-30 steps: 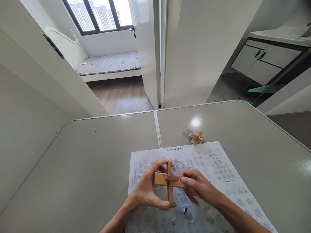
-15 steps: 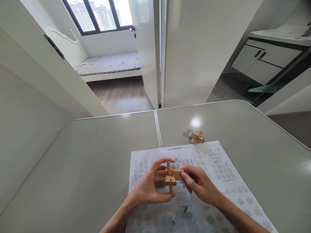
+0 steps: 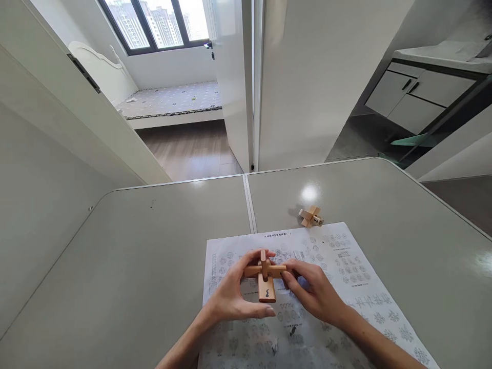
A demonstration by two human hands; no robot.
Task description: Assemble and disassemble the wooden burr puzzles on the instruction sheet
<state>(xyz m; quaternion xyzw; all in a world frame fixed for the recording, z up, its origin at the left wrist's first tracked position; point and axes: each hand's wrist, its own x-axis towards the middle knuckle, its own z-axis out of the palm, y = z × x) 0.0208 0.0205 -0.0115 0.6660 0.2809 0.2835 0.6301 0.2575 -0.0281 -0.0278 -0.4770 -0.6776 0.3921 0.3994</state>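
Grey table (image 3: 154, 246) carries a printed diagram sheet (image 3: 346, 271) at its near edge; above it, left hand (image 3: 230, 294) and right hand (image 3: 315, 292) both grip a wooden cross puzzle (image 3: 265, 279). Another small wooden puzzle (image 3: 310, 217) sits just beyond the sheet's far edge.

Your cross puzzle (image 3: 265, 277), above the paper sheet (image 3: 346, 271), is pale, smooth, matt wood with an ink mark on one end. The sheet is thin matt paper printed in grey. Beyond it, the smaller puzzle (image 3: 310, 217) is the same bare wood, and the table (image 3: 154, 246) looks smooth and softly glossy.

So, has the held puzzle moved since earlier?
Yes: the wooden puzzle has tipped, its marked end now facing the camera, and shifted slightly toward the far edge of the printed sheet.
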